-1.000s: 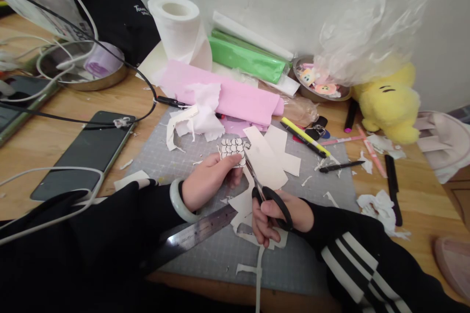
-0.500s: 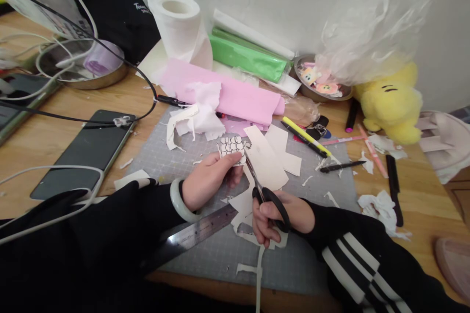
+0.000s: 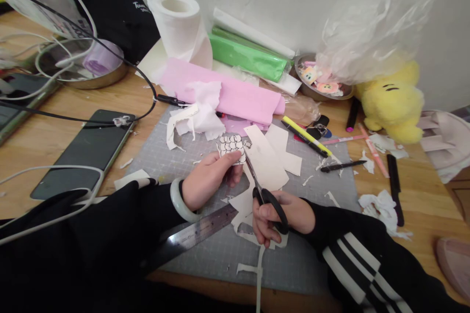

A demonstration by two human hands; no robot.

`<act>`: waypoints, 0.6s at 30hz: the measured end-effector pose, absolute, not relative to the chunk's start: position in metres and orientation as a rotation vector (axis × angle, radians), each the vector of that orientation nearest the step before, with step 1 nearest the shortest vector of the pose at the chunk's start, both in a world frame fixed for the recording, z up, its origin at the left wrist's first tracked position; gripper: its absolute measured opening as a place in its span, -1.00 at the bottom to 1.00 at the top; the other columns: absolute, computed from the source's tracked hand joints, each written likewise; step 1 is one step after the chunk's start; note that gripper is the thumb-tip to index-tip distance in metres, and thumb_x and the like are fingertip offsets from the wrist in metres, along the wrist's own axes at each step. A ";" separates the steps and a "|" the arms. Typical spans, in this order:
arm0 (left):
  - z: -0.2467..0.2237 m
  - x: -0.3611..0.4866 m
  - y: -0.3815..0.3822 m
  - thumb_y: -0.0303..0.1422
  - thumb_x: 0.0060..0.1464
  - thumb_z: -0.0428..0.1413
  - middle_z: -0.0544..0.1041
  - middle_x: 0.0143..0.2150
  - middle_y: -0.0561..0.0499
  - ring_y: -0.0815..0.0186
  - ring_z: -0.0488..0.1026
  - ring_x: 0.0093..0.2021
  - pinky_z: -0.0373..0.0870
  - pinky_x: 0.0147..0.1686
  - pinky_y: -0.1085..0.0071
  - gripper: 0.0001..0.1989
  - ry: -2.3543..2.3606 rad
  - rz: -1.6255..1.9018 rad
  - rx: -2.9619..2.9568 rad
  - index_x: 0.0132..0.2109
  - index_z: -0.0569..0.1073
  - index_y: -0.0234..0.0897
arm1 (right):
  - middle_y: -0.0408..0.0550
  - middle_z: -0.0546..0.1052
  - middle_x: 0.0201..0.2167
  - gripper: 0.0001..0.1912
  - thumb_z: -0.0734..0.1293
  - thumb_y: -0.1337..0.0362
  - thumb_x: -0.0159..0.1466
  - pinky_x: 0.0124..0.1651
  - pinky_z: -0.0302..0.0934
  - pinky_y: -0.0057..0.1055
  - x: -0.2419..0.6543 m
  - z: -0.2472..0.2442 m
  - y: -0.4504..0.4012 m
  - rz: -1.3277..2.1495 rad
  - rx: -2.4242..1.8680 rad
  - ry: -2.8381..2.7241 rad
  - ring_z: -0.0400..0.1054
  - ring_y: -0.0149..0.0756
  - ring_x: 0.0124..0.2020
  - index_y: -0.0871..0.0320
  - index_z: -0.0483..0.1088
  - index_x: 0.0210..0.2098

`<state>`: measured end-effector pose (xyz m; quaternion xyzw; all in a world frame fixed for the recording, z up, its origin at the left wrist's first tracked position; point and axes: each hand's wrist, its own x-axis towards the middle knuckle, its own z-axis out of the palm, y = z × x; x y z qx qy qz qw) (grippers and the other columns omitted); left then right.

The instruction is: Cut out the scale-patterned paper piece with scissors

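Note:
Between the thumb and fingers of my left hand [image 3: 215, 168] is a small white paper piece [image 3: 230, 143] with black scallop-like outlines drawn on it. My right hand [image 3: 273, 217] has its fingers through the black handles of a pair of scissors [image 3: 260, 187]. The blades point up and left, their tips at the right edge of the drawn paper. A small curled offcut [image 3: 247, 145] hangs beside the tips. Below the hands lie cut white card pieces [image 3: 270, 156] and a metal ruler [image 3: 205, 227], partly under my left forearm, on a grey cutting mat [image 3: 293, 269].
Pink crepe paper [image 3: 235, 95], a paper roll [image 3: 176, 29] and a green packet [image 3: 246, 54] lie behind the mat. A yellow marker [image 3: 304, 136] and black pen [image 3: 343, 166] are right. A phone [image 3: 88, 151], cables and a metal bowl [image 3: 106, 78] stand left; a yellow plush [image 3: 392, 102] sits right.
Hardly anything differs. The drawn paper in my left hand has tilted very slightly, and the scissor handles look a little closer together.

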<state>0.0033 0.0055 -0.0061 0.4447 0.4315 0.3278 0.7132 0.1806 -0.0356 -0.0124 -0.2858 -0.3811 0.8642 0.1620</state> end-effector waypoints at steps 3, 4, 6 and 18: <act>-0.005 0.004 0.005 -0.23 0.12 -0.09 0.25 -0.68 0.12 0.42 0.21 -0.61 0.18 -0.52 0.47 -0.62 0.959 0.732 0.982 -0.61 0.24 -0.27 | -0.20 0.29 -0.79 -0.55 0.34 -0.03 0.10 -0.52 0.28 -0.49 0.180 -0.012 -0.036 2.469 -0.825 -1.070 0.33 -0.43 -0.61 0.24 0.20 -0.56; -0.005 0.004 0.005 -0.23 0.12 -0.09 0.25 -0.68 0.12 0.42 0.21 -0.61 0.18 -0.52 0.47 -0.62 0.961 0.733 0.985 -0.61 0.24 -0.27 | -0.20 0.29 -0.79 -0.55 0.34 -0.03 0.10 -0.52 0.28 -0.49 0.179 -0.012 -0.036 2.473 -0.828 -1.066 0.33 -0.43 -0.61 0.24 0.20 -0.57; -0.004 0.004 0.005 -0.22 0.12 -0.10 0.25 -0.68 0.12 0.41 0.21 -0.61 0.19 -0.53 0.46 -0.62 0.963 0.731 0.995 -0.61 0.24 -0.26 | -0.20 0.29 -0.79 -0.55 0.34 -0.02 0.09 -0.52 0.28 -0.49 0.179 -0.012 -0.036 2.476 -0.830 -1.065 0.32 -0.43 -0.62 0.24 0.19 -0.57; -0.004 0.004 0.004 -0.29 0.13 -0.09 0.27 -0.68 0.12 0.43 0.22 -0.60 0.19 -0.51 0.48 -0.62 0.950 0.723 1.068 -0.62 0.26 -0.28 | -0.20 0.28 -0.80 -0.53 0.30 -0.06 0.11 -0.52 0.29 -0.46 0.179 -0.017 -0.036 2.493 -0.784 -1.039 0.33 -0.41 -0.61 0.22 0.16 -0.59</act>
